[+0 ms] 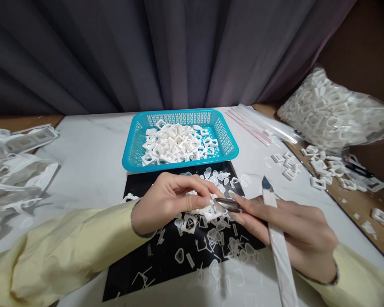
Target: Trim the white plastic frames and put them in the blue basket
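In the middle of the head view, my left hand (176,198) is closed, pinching a small white plastic frame (213,212) between thumb and fingers. My right hand (294,230) grips a pointed metal tool (228,204) that looks like tweezers, its tip touching the frame. Between the fingers of that same hand runs a white-wrapped blade (277,247), its dark slanted tip upward. Below both hands is a black mat (131,273), strewn with thin white plastic offcuts (214,236). Another white frame (189,224) lies on it. My fingertips partly hide the held piece.
Behind the mat stands a blue basket (128,149) heaped with white frames (176,145). A clear bag (336,111) of white parts is at the right, near loose frames (320,166). White sheet-like plastic pieces (16,170) pile up at the left. A curtain (179,51) hangs behind.
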Action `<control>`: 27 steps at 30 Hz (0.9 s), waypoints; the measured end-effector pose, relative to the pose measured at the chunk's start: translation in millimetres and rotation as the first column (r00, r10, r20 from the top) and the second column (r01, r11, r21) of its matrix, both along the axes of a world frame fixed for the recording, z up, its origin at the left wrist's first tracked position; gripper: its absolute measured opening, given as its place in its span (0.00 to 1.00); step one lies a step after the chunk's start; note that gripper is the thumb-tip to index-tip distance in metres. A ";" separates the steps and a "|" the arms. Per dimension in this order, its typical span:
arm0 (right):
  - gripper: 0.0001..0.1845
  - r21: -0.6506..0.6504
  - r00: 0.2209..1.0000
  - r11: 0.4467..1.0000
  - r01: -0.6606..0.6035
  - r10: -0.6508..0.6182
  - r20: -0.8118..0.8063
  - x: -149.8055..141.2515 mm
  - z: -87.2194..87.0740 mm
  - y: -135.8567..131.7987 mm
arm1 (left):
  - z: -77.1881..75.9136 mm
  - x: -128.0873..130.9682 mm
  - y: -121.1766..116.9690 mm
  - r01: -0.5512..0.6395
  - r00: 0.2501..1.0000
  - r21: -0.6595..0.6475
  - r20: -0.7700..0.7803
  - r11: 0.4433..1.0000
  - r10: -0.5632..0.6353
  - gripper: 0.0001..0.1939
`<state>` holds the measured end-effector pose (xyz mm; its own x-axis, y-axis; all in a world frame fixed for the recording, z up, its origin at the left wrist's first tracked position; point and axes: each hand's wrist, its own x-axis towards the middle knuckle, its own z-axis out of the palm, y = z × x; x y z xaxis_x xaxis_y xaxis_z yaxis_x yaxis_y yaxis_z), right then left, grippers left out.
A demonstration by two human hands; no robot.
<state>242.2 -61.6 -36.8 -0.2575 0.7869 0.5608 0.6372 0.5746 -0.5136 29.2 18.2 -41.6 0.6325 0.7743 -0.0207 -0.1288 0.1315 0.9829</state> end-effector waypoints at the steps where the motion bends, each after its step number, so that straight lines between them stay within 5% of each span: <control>1: 0.23 -0.004 1.000 1.000 -0.015 0.015 -0.001 -0.4 0.2 0.5 | 0.9 0.2 -0.2 -0.005 1.000 0.023 -0.004 1.000 0.005 0.06; 22: 0.20 0.026 0.998 0.999 -0.026 0.024 0.057 -1.2 0.4 1.6 | 0.9 1.5 -1.6 0.003 0.999 0.116 -0.042 0.993 0.001 0.06; 27: 0.18 0.068 0.988 0.987 0.146 -0.142 -0.068 4.1 4.3 7.3 | 9.6 -3.9 17.0 -0.066 0.963 0.388 -0.218 0.920 0.161 0.04</control>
